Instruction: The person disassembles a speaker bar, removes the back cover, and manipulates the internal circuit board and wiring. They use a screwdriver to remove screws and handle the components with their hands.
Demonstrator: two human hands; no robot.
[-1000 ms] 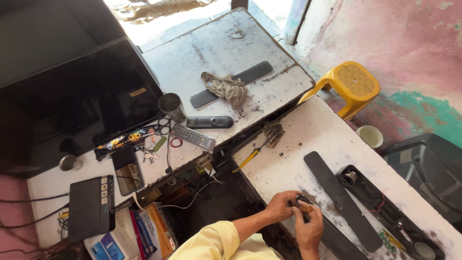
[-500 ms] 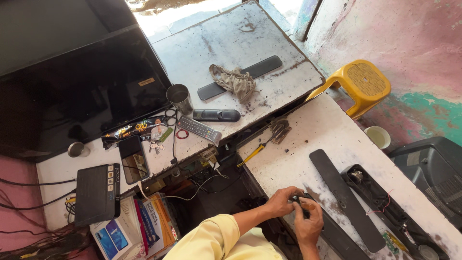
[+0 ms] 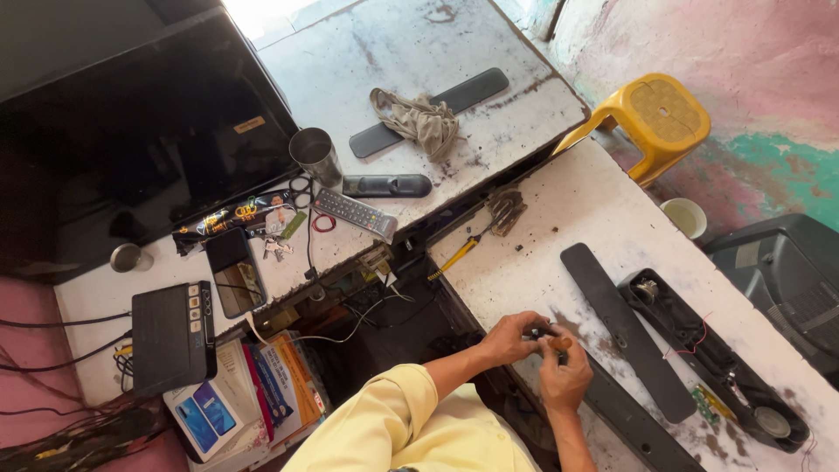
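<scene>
Here, left hand [image 3: 509,336] and right hand [image 3: 564,376], fingers clamped on small dark part [image 3: 544,333], near worktable [image 3: 559,210] edge.

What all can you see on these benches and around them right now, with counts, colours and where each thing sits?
television: one, black, far left
metal cup: one, silver, beside the television
rag: one, grey, back bench, on a long dark strip
remote controls: two, one grey, one black, back bench front edge
phone: one, dark, left bench
black box: one, left bench corner
screwdriver: one, yellow handle, near bench edge
speaker bar shell: one, black, opened, near bench right
stool: one, yellow, by the wall
left hand: holds a small dark part
right hand: fingers on the same part
</scene>
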